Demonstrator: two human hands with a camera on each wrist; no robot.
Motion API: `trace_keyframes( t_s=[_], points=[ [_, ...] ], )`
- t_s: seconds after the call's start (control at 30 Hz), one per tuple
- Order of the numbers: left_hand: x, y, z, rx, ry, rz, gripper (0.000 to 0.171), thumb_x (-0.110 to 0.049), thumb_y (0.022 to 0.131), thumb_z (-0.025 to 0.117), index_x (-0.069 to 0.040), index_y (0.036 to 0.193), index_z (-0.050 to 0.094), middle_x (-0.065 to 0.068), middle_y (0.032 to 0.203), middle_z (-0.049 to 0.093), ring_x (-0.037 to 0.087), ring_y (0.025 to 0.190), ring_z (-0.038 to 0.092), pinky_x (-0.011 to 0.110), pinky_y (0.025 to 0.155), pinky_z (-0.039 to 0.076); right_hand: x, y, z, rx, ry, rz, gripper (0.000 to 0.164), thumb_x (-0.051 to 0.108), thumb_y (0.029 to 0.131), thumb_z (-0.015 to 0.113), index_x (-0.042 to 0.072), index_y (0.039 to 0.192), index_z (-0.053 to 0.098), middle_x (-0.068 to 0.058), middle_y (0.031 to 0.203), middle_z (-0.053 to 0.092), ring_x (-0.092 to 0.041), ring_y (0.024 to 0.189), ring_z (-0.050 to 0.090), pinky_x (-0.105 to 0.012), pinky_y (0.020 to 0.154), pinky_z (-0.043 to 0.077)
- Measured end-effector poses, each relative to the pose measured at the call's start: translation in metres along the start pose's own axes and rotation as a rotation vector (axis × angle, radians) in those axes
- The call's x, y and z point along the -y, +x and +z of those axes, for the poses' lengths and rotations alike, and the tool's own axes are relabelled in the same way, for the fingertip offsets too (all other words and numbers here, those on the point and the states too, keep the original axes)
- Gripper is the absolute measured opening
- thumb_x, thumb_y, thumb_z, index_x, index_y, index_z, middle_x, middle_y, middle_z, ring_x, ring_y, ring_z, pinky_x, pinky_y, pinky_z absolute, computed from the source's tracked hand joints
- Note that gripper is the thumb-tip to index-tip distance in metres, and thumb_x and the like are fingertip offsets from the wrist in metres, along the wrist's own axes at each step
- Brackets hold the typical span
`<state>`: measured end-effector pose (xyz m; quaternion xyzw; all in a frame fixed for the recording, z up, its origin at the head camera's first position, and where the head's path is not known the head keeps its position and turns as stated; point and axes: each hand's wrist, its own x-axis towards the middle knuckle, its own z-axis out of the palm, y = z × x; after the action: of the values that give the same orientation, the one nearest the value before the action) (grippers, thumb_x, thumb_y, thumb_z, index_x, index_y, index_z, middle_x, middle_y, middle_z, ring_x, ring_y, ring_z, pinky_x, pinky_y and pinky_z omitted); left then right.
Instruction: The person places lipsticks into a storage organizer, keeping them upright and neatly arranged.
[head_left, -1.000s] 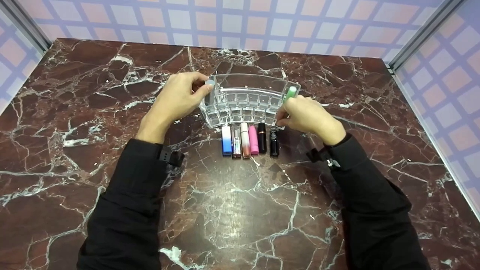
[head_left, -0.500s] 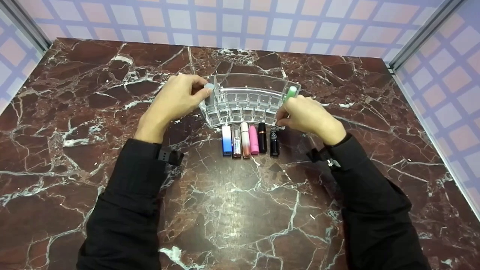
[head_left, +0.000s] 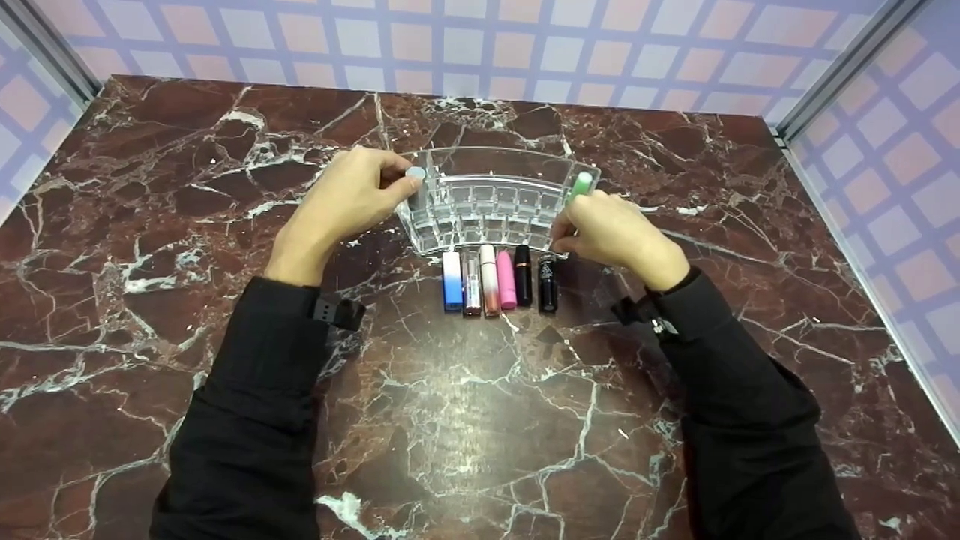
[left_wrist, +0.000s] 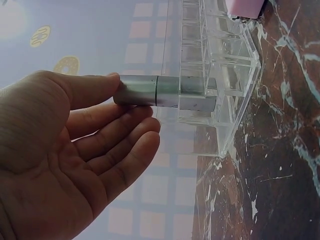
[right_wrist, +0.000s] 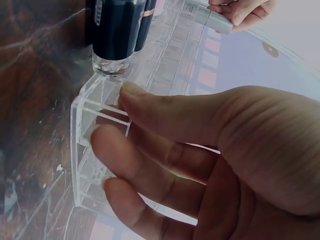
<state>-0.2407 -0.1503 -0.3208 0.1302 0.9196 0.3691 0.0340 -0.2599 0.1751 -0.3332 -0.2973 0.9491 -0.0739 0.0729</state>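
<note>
Head view: left hand (head_left: 356, 191) pinches silver tube (head_left: 415, 172) at the clear organizer's (head_left: 499, 180) left rear corner; mostly its round top shows, facing up. Right hand (head_left: 619, 232) is at the right front, fingertips partly hidden; green tube (head_left: 581, 185) stands just behind it. Six cosmetic tubes (head_left: 507, 281) lie on the table (head_left: 465, 420) in front, long axes running toward the person. Left wrist view adds the silver tube's side: dark seam, long axis upright (picture's sideways), lower end behind clear wall; thumb and index clamp the upper end, other fingers loose. Right wrist view: thumb and index grip organizer edge, other fingers bent, slightly apart.
</note>
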Motion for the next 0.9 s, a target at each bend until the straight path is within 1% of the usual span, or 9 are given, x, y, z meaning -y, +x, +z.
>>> trace_keyframes(
  t_s=[0.13,0.3,0.4,0.53,0.63,0.7,0.8,0.87,0.9],
  points=[
    [-0.0001,-0.0005,0.0003,-0.007,0.009,-0.002,0.024,-0.026,0.104,0.059,-0.007,0.107,0.074,0.012,0.098,0.071,0.018,0.072,0.057,0.032,0.068,0.048,-0.0009,0.0,0.0013,-0.002,0.017,0.0,0.005,0.019,0.09,0.078,0.015,0.09,0.08,-0.004,0.09,0.076,-0.024,0.075,0.069,-0.046,0.071,0.057],
    [-0.0011,-0.0006,-0.0005,0.006,-0.002,-0.028,0.025,-0.027,0.104,0.059,-0.008,0.113,0.072,0.012,0.104,0.071,0.018,0.074,0.057,0.033,0.073,0.049,-0.0021,-0.0015,0.0043,-0.037,0.016,-0.024,0.004,0.015,0.09,0.078,0.012,0.09,0.08,-0.006,0.089,0.076,-0.025,0.074,0.07,-0.047,0.071,0.057],
    [-0.0018,-0.0008,-0.0011,0.015,-0.001,-0.039,0.024,-0.028,0.104,0.059,-0.009,0.111,0.073,0.009,0.106,0.071,0.016,0.07,0.053,0.034,0.073,0.048,-0.0028,-0.0032,0.0066,-0.06,0.018,-0.037,0.004,0.014,0.089,0.079,0.01,0.092,0.079,-0.008,0.091,0.076,-0.027,0.075,0.07,-0.048,0.072,0.057],
    [-0.0029,-0.0015,-0.0027,0.027,0.007,-0.04,0.022,-0.028,0.104,0.06,-0.01,0.106,0.074,0.007,0.105,0.071,0.013,0.063,0.047,0.031,0.066,0.046,-0.0032,-0.0045,0.0085,-0.084,0.022,-0.049,0.005,0.014,0.089,0.079,0.01,0.092,0.079,-0.009,0.094,0.076,-0.028,0.077,0.071,-0.048,0.073,0.058],
    [-0.0034,-0.002,-0.0036,0.036,0.016,-0.053,0.024,-0.028,0.103,0.061,-0.01,0.113,0.072,0.008,0.107,0.071,0.01,0.059,0.045,0.029,0.059,0.044,-0.0033,-0.0047,0.0093,-0.097,0.024,-0.056,0.005,0.014,0.089,0.079,0.01,0.092,0.08,-0.009,0.093,0.076,-0.027,0.077,0.071,-0.048,0.072,0.058],
    [-0.0037,-0.0023,-0.0045,0.041,0.028,-0.074,0.03,-0.029,0.102,0.063,-0.008,0.123,0.069,0.01,0.114,0.07,0.01,0.058,0.043,0.028,0.058,0.044,-0.0038,-0.0044,0.0099,-0.105,0.021,-0.061,0.005,0.014,0.089,0.079,0.01,0.092,0.08,-0.009,0.093,0.076,-0.027,0.075,0.071,-0.048,0.072,0.057],
    [-0.0041,-0.0031,-0.0057,0.053,0.046,-0.116,0.041,-0.03,0.099,0.067,-0.005,0.132,0.063,0.013,0.118,0.068,0.013,0.067,0.052,0.033,0.07,0.051,-0.004,-0.0053,0.0099,-0.112,0.013,-0.064,0.006,0.015,0.089,0.079,0.01,0.093,0.08,-0.009,0.094,0.077,-0.027,0.074,0.071,-0.049,0.07,0.057],
    [-0.004,-0.0038,-0.0062,0.054,0.057,-0.146,0.042,-0.032,0.098,0.069,-0.004,0.129,0.064,0.014,0.116,0.068,0.017,0.077,0.057,0.039,0.081,0.052,-0.0044,-0.0059,0.0098,-0.118,0.01,-0.067,0.006,0.015,0.089,0.079,0.011,0.092,0.08,-0.009,0.094,0.077,-0.028,0.075,0.071,-0.049,0.069,0.057],
    [-0.0039,-0.0042,-0.0061,0.054,0.066,-0.158,0.04,-0.032,0.098,0.069,-0.004,0.125,0.066,0.014,0.112,0.069,0.019,0.08,0.059,0.041,0.085,0.051,-0.0045,-0.0063,0.0097,-0.121,0.01,-0.067,0.006,0.015,0.089,0.079,0.011,0.092,0.08,-0.008,0.095,0.077,-0.028,0.075,0.071,-0.049,0.069,0.057]
  ],
)
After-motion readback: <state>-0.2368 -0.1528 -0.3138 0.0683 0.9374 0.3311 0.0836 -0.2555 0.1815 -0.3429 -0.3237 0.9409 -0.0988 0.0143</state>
